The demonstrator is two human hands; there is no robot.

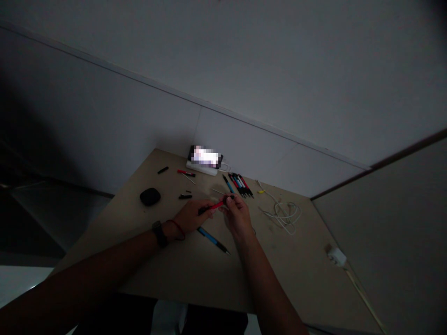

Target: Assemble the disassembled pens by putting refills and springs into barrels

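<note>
Both hands [189, 216] [238, 216] curled around red pen [217, 205]

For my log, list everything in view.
Walls: 2, grey, back, right
Table: 1, beige, centre
Phone: 1, black, on stand
Stand: 1, white, table's back
Pen row: several, mixed, right of stand
Blue pen: 1, blue, central
Red pen: 1, red, held
Red piece: 1, red, by stand
Bits: several, black, left
Rods: 2, pale, central
Case: 1, black, left
Cable: count unclear, white, right
Plug: 1, white, right
Watch: 1, black, left wrist
Cord: 1, red, left wrist
Left grip, right grip: 2, on red pen
</note>
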